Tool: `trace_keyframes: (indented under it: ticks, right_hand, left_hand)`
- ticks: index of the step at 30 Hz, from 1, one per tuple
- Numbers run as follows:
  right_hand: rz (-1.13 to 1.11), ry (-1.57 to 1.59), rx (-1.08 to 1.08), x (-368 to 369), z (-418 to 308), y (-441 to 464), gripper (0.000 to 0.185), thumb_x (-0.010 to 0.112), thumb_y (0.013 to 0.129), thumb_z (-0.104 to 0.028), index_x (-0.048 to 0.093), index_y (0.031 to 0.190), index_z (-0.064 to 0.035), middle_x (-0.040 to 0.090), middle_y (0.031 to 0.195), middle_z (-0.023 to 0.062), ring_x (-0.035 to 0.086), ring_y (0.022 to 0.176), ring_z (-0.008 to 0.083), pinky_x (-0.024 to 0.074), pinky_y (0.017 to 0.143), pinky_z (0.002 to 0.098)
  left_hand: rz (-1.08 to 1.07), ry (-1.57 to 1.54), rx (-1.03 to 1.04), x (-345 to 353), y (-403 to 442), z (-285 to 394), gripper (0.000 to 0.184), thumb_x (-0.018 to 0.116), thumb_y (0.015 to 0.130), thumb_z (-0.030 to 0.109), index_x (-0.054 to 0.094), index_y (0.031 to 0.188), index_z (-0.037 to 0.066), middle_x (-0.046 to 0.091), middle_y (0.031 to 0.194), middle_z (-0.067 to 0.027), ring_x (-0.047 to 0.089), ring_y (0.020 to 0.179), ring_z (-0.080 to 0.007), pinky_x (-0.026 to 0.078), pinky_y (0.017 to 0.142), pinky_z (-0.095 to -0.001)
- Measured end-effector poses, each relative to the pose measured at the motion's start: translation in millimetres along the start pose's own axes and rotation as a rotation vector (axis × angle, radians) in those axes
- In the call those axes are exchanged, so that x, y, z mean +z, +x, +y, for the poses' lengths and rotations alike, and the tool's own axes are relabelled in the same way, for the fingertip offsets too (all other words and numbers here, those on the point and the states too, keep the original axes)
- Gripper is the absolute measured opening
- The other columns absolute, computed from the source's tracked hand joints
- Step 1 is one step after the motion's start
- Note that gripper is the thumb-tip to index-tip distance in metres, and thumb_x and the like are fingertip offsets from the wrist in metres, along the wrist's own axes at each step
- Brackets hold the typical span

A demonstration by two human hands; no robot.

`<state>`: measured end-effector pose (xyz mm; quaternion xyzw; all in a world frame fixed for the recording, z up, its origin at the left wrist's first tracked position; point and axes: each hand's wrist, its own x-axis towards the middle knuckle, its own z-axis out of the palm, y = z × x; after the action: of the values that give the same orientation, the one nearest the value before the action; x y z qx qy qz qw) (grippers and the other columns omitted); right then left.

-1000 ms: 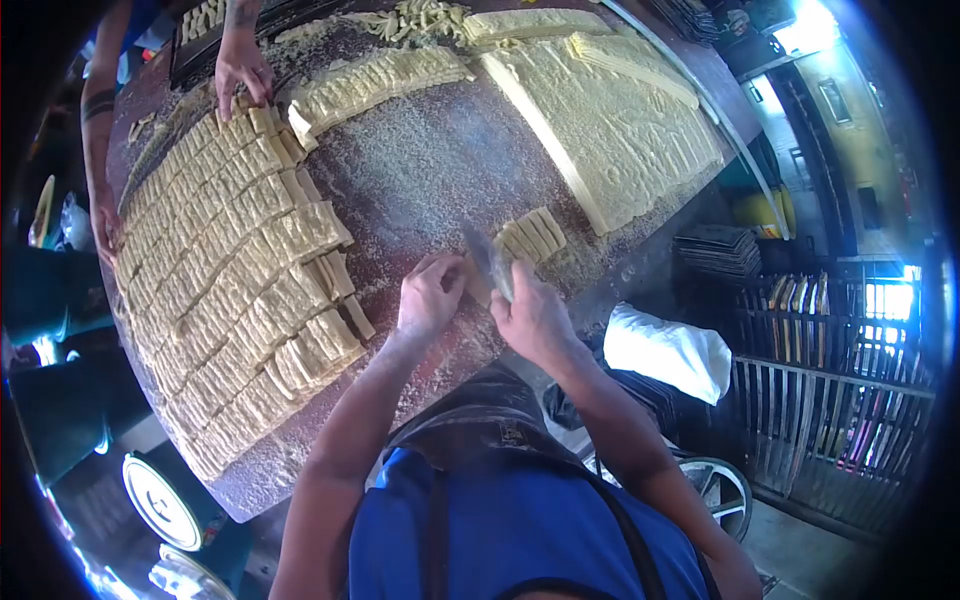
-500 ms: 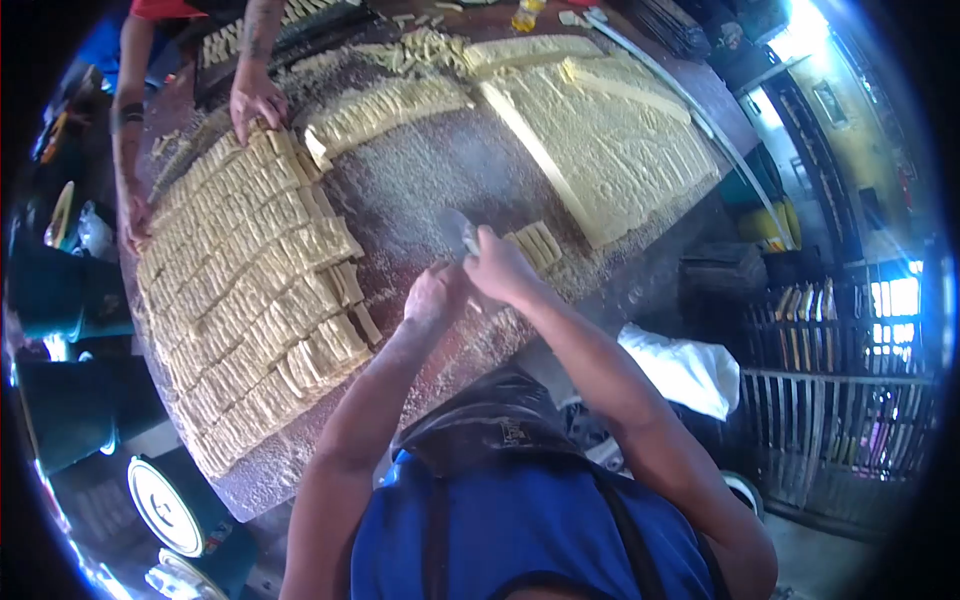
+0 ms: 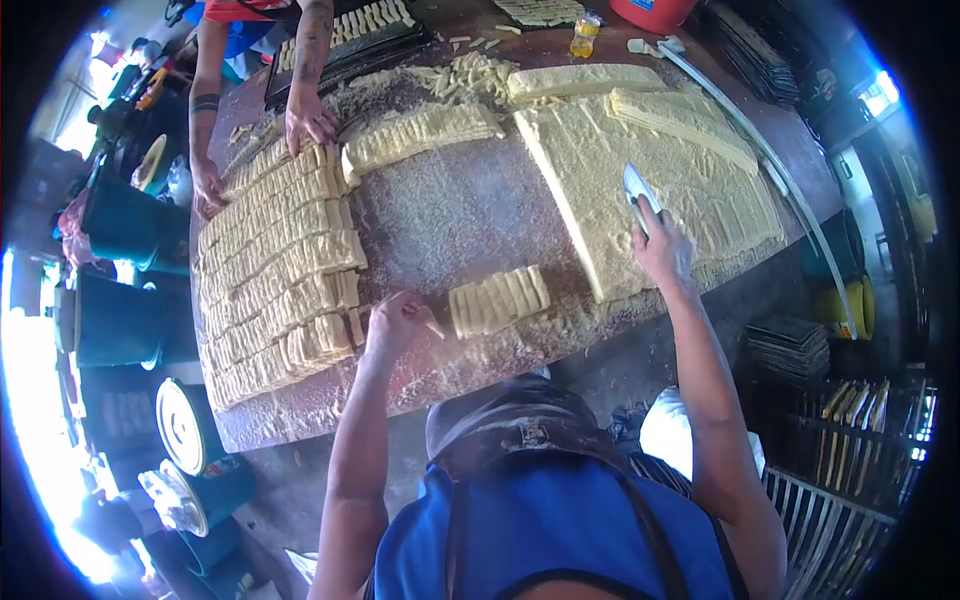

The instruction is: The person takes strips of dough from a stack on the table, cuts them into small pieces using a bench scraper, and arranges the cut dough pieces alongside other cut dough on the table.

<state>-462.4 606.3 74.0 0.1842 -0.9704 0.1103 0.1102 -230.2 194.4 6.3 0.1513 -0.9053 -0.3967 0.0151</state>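
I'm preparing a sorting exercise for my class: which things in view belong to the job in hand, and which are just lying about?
Seemingly part of the job:
knife, in the right hand
large dough slab
short row of strips, near the left hand

Apparently just lying about:
yellow bottle
red container
white bundle

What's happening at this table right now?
A person is working with a knife: the right hand grips it over the pale slab, though contact can't be judged. The left hand is near the table's near edge, with a small piece at it; whether it is gripped is unclear. A short row of strips lies between the hands. Farther off, another person's hands are at the big cut batch.
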Motion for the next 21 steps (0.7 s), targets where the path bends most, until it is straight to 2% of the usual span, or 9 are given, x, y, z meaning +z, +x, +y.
trace_keyframes:
  ticks: [2, 6, 8, 10, 11, 13, 16, 18, 21]
  right_hand:
    - [-0.127, 0.028, 0.020, 21.2, 27.2, 8.0, 0.050, 0.064, 0.092, -0.026, 0.054, 0.139, -0.0125, 0.060, 0.117, 0.0201, 0.062, 0.109, 0.0392, 0.0518, 0.088, 0.0515]
    - [-0.004, -0.047, -0.055, 18.0, 16.7, -3.5, 0.048, 0.065, 0.091, -0.023, 0.056, 0.137, -0.0120, 0.056, 0.125, 0.0187, 0.054, 0.121, 0.0368, 0.0462, 0.097, 0.0514]
    - [-0.038, 0.168, -0.079, 16.8, 7.0, -7.1, 0.045, 0.065, 0.091, -0.022, 0.057, 0.134, -0.0106, 0.054, 0.130, 0.0165, 0.051, 0.124, 0.0344, 0.0431, 0.101, 0.0515]
    - [-0.037, 0.208, -0.104, 14.0, -9.5, -7.1, 0.044, 0.067, 0.089, -0.021, 0.059, 0.131, -0.0088, 0.056, 0.125, 0.0166, 0.053, 0.122, 0.0351, 0.0438, 0.101, 0.0506]
    - [-0.060, 0.244, -0.138, 13.0, -17.3, -8.8, 0.042, 0.068, 0.088, -0.019, 0.060, 0.127, -0.0070, 0.058, 0.121, 0.0166, 0.054, 0.120, 0.0358, 0.0446, 0.100, 0.0497]
    - [-0.123, 0.306, -0.169, 13.6, -29.3, -11.5, 0.040, 0.069, 0.088, -0.018, 0.061, 0.125, -0.0057, 0.060, 0.121, 0.0170, 0.057, 0.116, 0.0379, 0.0465, 0.099, 0.0489]
    - [-0.327, 0.598, -0.259, 28.2, -44.8, -28.1, 0.053, 0.070, 0.090, -0.024, 0.052, 0.137, -0.0054, 0.058, 0.126, 0.0217, 0.062, 0.110, 0.0403, 0.0537, 0.091, 0.0501]
    - [-0.388, 0.599, -0.288, 28.6, -64.4, -45.2, 0.063, 0.071, 0.089, -0.027, 0.046, 0.142, -0.0054, 0.056, 0.128, 0.0247, 0.061, 0.111, 0.0424, 0.0540, 0.092, 0.0495]
    - [-0.543, 0.467, -0.313, 28.7, -98.8, -62.1, 0.091, 0.075, 0.086, -0.034, 0.023, 0.154, -0.0039, 0.047, 0.135, 0.0323, 0.057, 0.115, 0.0487, 0.0535, 0.096, 0.0488]
  left_hand:
    - [-0.136, 0.041, -0.232, -11.4, 9.7, 21.1, 0.027, 0.083, 0.077, 0.024, 0.075, 0.095, 0.006, 0.074, 0.084, -0.0116, 0.071, 0.083, -0.0208, 0.056, 0.075, -0.0352]
    - [-0.329, 0.059, -0.081, -14.2, 59.6, 39.1, 0.024, 0.082, 0.080, 0.023, 0.072, 0.094, 0.006, 0.072, 0.083, -0.0068, 0.067, 0.077, -0.0174, 0.053, 0.070, -0.0309]
    - [-0.327, -0.072, -0.045, -8.3, 115.7, 61.4, 0.023, 0.079, 0.084, 0.025, 0.071, 0.094, 0.006, 0.070, 0.081, -0.0061, 0.065, 0.076, -0.0162, 0.052, 0.068, -0.0314]
    - [-0.274, -0.040, -0.068, -8.6, 175.9, 109.7, 0.019, 0.075, 0.088, 0.025, 0.069, 0.092, 0.007, 0.067, 0.078, -0.0044, 0.062, 0.071, -0.0137, 0.051, 0.065, -0.0313]
    - [-0.151, -0.020, -0.054, -8.1, 205.6, 123.5, 0.032, 0.077, 0.084, 0.032, 0.071, 0.102, 0.005, 0.073, 0.088, -0.0101, 0.069, 0.080, -0.0178, 0.055, 0.073, -0.0348]
    - [0.086, -0.313, -0.166, -12.1, 236.9, 163.3, 0.035, 0.076, 0.084, 0.031, 0.070, 0.106, 0.004, 0.073, 0.090, -0.0128, 0.070, 0.084, -0.0194, 0.056, 0.076, -0.0347]
    - [0.334, -0.240, 0.016, -7.3, 210.0, 170.9, 0.035, 0.074, 0.090, 0.025, 0.068, 0.119, 0.004, 0.074, 0.106, -0.0107, 0.070, 0.082, -0.0180, 0.057, 0.075, -0.0318]
    - [0.185, 0.180, 0.233, -2.7, 166.3, 143.8, 0.046, 0.076, 0.089, 0.027, 0.064, 0.128, 0.004, 0.073, 0.114, -0.0140, 0.073, 0.092, -0.0207, 0.059, 0.078, -0.0329]
    - [-0.319, 0.310, -0.206, -1.5, 65.3, 114.6, 0.072, 0.086, 0.076, 0.020, 0.055, 0.139, 0.006, 0.068, 0.124, -0.0183, 0.066, 0.114, -0.0297, 0.053, 0.100, -0.0455]
